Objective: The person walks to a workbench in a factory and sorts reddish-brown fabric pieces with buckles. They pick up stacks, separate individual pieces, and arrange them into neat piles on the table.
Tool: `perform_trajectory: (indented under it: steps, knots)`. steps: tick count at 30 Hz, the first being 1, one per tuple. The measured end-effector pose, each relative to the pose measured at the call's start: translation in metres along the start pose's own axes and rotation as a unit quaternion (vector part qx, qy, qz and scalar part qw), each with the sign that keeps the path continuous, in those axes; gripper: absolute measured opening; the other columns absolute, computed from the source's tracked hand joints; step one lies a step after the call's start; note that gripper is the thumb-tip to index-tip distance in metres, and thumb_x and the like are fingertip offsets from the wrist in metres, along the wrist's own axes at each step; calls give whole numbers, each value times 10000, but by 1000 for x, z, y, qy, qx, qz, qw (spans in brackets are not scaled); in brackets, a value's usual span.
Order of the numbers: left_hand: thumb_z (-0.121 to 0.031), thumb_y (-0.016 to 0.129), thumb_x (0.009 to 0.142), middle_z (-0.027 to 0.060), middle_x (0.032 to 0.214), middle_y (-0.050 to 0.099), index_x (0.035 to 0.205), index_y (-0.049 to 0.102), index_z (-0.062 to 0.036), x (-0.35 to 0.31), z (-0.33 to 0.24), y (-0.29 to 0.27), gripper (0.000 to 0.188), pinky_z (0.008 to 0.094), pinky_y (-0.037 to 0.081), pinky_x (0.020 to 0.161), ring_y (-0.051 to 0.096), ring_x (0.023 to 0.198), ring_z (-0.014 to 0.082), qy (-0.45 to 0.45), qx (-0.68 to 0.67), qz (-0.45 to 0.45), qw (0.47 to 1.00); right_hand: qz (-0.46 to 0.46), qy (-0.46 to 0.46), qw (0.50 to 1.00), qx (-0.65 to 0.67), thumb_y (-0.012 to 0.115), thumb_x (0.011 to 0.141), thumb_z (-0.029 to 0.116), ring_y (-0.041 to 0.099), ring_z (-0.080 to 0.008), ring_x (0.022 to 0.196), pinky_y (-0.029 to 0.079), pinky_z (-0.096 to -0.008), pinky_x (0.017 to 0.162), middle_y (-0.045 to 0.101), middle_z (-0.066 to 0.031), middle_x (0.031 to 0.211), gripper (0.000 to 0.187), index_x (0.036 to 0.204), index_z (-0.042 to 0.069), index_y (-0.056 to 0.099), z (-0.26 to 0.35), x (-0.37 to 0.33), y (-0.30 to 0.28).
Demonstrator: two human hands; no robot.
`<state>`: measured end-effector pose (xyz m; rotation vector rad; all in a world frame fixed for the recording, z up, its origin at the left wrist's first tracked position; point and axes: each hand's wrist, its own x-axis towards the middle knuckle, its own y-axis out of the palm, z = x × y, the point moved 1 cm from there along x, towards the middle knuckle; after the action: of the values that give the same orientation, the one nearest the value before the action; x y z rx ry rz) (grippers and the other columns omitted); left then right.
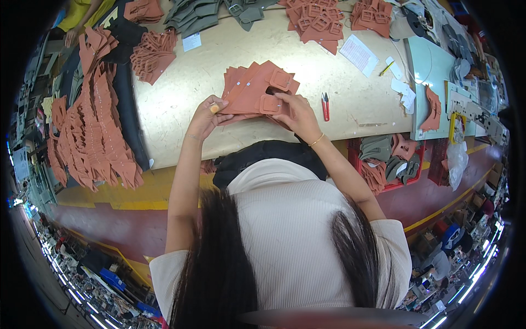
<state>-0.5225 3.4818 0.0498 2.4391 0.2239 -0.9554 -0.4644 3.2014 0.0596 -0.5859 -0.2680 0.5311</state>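
In front of me on the table lies a pile of reddish-brown strap pieces [246, 93], fanned over one another. The top piece carries two covered square buckles, an upper buckle [281, 80] and a lower buckle [270, 104]. My left hand [206, 117] grips the left edge of the top piece, thumb on its face and a yellow covering on one finger. On the other side my right hand [300, 116] has its fingers bent against the strap piece beside the lower buckle; its fingertips are partly hidden. Red-handled thread snips [326, 107] lie just right of my right hand.
More strap pieces [315, 22] are heaped along the far edge, with grey-green pieces [192, 16] beside them. Long reddish-brown bundles [98, 126] hang at the left. Paper sheets [359, 54] lie on the right. A red crate [405, 183] holds parts below the table edge.
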Motion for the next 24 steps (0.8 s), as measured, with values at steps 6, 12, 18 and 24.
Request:
perform_trajectory:
  steps: [6,12,18,24]
  knots:
    - [-158,637,895,109,965,642,1005,575,-7,2,0,11,197,297,570,748,652,807,170,-17,39,-11,999,-1,-67,997,-32,766,719,240,542,-274,949,416,-362,888,602,-75,1043,521,1191,106,592,10,9,4]
    - [-159,621,908,109,962,651,1045,573,6,14,2,8,220,277,560,734,651,800,165,-15,135,-25,990,-102,80,990,51,637,856,200,570,-238,792,463,-341,763,569,-107,990,338,1172,83,608,-28,3,-13]
    - [-136,607,915,102,956,651,1012,558,-5,21,8,0,170,255,566,681,644,803,153,-13,90,7,996,16,412,847,335,477,922,137,614,-140,836,496,-277,767,650,-65,1013,301,1164,10,600,-88,-24,1]
    - [-131,590,925,104,939,657,992,558,-15,23,7,-3,137,257,576,663,656,783,161,-22,93,14,995,21,410,814,411,444,924,98,550,-99,840,467,-253,760,631,-34,946,315,1181,9,604,-90,-29,18]
